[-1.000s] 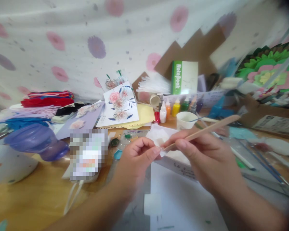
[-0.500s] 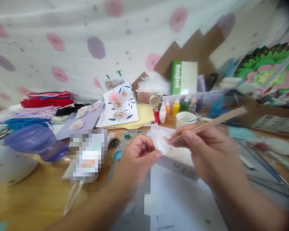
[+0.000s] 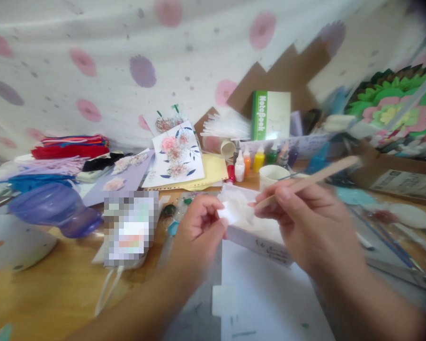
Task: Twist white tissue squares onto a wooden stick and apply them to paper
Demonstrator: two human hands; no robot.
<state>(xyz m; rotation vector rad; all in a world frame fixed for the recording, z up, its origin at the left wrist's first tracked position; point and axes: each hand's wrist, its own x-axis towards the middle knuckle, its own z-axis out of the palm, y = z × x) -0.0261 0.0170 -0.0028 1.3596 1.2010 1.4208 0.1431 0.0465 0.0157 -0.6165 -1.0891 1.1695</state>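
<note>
My left hand is closed, pinching a small white piece of paper or tissue between thumb and fingers. My right hand is closed on a flat wooden stick, whose tip touches that white piece. The stick slants up to the right. Both hands hover over a shallow white box with white material in it. A white sheet lies on the table below the hands.
Small colored paint bottles and a white cup stand behind the hands. A flower card, a green notebook, a purple bulb-shaped object, colored felt stacks and brushes crowd the wooden table.
My hands have drifted slightly up and right. The white piece now sits higher between my left fingers, and the stick's tip has moved with it.
</note>
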